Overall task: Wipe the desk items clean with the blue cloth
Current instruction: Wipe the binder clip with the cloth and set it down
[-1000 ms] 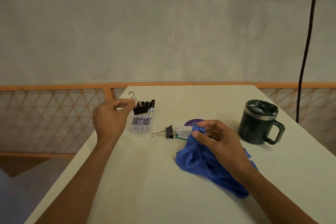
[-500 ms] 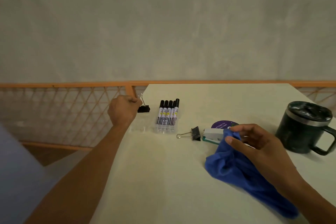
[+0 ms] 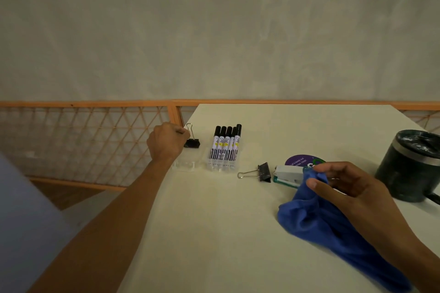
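Note:
My left hand (image 3: 166, 143) is curled at the desk's far left edge and pinches the wire handle of a black binder clip (image 3: 192, 143) that touches the desk. A clear pack of several black-capped markers (image 3: 225, 146) lies just right of it. A second binder clip (image 3: 263, 172) lies beside a small white and green stapler (image 3: 287, 175). My right hand (image 3: 345, 188) grips the blue cloth (image 3: 321, 223), which bunches on the desk over the stapler's right end.
A dark green mug (image 3: 412, 164) with a lid stands at the right. A purple round sticker (image 3: 301, 161) lies behind the stapler. The pale desk (image 3: 214, 233) ends at an orange lattice railing (image 3: 83, 140) on the left and back.
My left hand carried the binder clip from on top of the marker pack leftward and set it down at the desk's left edge. The camera view turned left. My right hand kept hold of the cloth.

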### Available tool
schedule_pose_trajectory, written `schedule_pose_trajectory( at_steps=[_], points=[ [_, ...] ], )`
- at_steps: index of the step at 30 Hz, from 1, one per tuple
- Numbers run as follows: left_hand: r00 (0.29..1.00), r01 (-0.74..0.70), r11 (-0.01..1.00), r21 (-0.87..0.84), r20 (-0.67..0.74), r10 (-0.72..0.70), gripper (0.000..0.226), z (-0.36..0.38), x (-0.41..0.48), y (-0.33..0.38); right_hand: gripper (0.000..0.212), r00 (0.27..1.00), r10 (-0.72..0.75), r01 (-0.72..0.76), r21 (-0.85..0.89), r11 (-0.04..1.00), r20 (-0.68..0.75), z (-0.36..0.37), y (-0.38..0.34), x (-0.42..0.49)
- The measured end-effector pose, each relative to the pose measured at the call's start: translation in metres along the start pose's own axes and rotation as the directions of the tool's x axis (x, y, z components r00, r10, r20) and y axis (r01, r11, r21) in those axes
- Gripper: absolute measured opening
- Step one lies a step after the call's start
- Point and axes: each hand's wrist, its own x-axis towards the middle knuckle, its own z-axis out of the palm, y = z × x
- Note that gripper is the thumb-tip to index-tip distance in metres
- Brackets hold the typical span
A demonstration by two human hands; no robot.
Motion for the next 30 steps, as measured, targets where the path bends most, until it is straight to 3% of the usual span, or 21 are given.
schedule_pose_trajectory(
  at_steps=[18, 30],
  points=[
    [0.998, -0.053, 0.998, -0.032, -0.035, 0.052, 0.017, -0.009, -0.009, 0.003, 0.03, 1.0, -0.009, 0.009, -0.037, 0.999, -0.007, -0.003, -0.003, 0.0],
    [0.984, -0.158, 0.93, -0.332, -0.132, 0.12, 0.018, -0.02, -0.08, 0.029, 0.018, 0.999, -0.018, 0.017, -0.005, 1.0, -0.041, -0.013, -0.01, -0.003]
  ],
)
